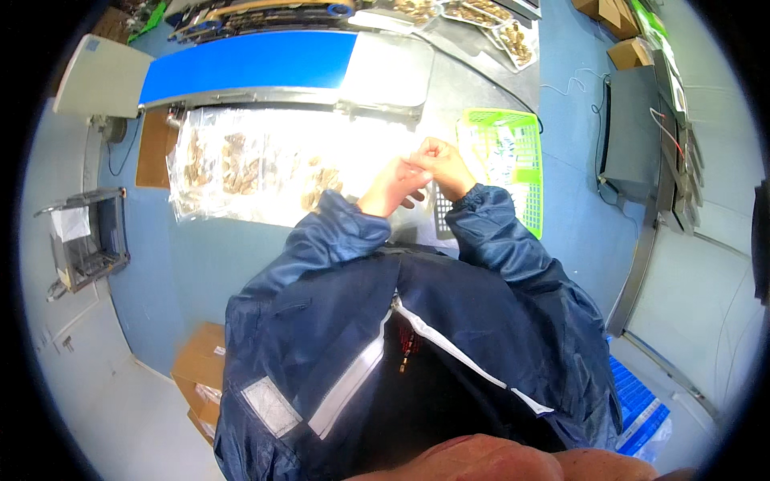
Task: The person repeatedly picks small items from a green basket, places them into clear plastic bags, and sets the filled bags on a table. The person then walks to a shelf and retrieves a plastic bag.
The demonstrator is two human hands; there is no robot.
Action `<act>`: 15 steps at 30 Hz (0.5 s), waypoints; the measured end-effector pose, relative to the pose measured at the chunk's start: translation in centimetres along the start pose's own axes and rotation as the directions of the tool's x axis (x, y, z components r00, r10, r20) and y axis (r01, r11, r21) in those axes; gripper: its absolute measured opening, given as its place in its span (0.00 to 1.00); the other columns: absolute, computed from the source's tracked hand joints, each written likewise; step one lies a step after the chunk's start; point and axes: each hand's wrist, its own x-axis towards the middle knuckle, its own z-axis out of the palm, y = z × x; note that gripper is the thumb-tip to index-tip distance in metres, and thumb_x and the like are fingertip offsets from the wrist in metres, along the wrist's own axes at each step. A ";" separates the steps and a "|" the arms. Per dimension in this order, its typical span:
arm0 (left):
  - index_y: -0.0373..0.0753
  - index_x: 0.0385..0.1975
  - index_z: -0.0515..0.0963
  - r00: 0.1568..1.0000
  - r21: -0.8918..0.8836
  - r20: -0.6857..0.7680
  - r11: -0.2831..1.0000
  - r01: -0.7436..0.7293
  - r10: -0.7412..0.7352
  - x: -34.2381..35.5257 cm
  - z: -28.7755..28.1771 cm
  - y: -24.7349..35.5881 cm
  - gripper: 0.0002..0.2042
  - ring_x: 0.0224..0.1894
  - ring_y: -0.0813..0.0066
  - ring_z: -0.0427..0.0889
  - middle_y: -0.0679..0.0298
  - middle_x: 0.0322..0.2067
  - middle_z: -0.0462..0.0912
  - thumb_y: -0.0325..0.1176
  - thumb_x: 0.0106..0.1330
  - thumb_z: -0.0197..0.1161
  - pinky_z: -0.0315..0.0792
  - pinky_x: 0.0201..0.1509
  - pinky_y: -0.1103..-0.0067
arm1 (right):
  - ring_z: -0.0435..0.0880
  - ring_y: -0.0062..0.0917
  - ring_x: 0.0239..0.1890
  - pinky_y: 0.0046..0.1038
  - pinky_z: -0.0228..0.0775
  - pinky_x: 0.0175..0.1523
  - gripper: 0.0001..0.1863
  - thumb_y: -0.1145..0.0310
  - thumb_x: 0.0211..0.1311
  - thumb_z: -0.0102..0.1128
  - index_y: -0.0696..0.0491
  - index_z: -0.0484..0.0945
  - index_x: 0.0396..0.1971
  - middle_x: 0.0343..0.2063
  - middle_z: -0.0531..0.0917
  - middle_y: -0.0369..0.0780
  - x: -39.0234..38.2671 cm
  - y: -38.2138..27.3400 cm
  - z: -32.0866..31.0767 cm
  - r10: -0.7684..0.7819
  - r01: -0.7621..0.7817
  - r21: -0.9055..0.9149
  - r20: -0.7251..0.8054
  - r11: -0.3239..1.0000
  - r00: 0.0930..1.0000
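My left hand [392, 187] and my right hand [446, 167] meet over the near right part of the brightly lit white table [371, 132]. Fingertips of both are pinched together and touch. Anything between them is too small or too washed out by glare to make out. To the left of my hands, several clear plastic bags [233, 164] of brown dried pieces lie in a row. The nearest brown pieces [322, 178] are just beyond my left sleeve. Right beside my right hand stands a bright green plastic basket [527, 175] holding small white and green packets [504, 152].
Behind the table runs a conveyor with a blue belt [249, 68] and a metal end plate [387, 74]. Clear trays of brown pieces [513, 44] sit at the far right. A cardboard box [200, 365] stands at lower left, a metal frame [92, 240] at left.
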 end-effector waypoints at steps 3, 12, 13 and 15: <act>0.32 0.38 0.74 0.999 0.051 -0.041 0.999 0.011 -0.009 0.6 -1.8 -3.1 0.12 0.25 0.79 0.79 0.63 0.27 0.80 0.34 0.64 0.64 0.72 0.25 0.83 | 0.74 0.13 0.26 0.15 0.64 0.31 0.13 0.64 0.55 0.71 0.53 0.75 0.23 0.20 0.77 0.32 1.1 2.8 -2.7 -0.111 0.111 0.169 -0.008 0.979 0.994; 0.37 0.22 0.71 0.897 0.544 -0.244 0.818 -0.187 0.368 -1.7 2.5 -0.9 0.12 0.22 0.87 0.65 0.71 0.17 0.72 0.32 0.62 0.68 0.61 0.25 0.84 | 0.82 0.33 0.28 0.31 0.72 0.34 0.18 0.58 0.64 0.60 0.60 0.76 0.39 0.25 0.81 0.44 -5.0 -3.7 -2.3 -0.212 0.231 -0.539 0.098 0.810 0.972; 0.38 0.21 0.69 0.891 0.486 -0.203 0.832 -0.268 0.406 -1.2 4.0 -0.5 0.13 0.22 0.88 0.62 0.74 0.17 0.69 0.31 0.63 0.67 0.58 0.25 0.85 | 0.82 0.29 0.27 0.29 0.71 0.33 0.16 0.59 0.65 0.59 0.60 0.77 0.37 0.24 0.81 0.42 -5.3 -4.1 -2.7 -0.171 0.232 -0.446 0.173 0.865 0.970; 0.40 0.21 0.69 0.891 0.474 -0.240 0.848 -0.239 0.386 -1.5 5.3 1.4 0.13 0.20 0.88 0.63 0.74 0.18 0.68 0.32 0.66 0.64 0.58 0.23 0.85 | 0.81 0.23 0.25 0.24 0.71 0.31 0.15 0.60 0.66 0.57 0.60 0.78 0.34 0.23 0.80 0.40 -5.5 -4.9 -4.0 -0.182 0.241 -0.310 0.208 0.920 0.961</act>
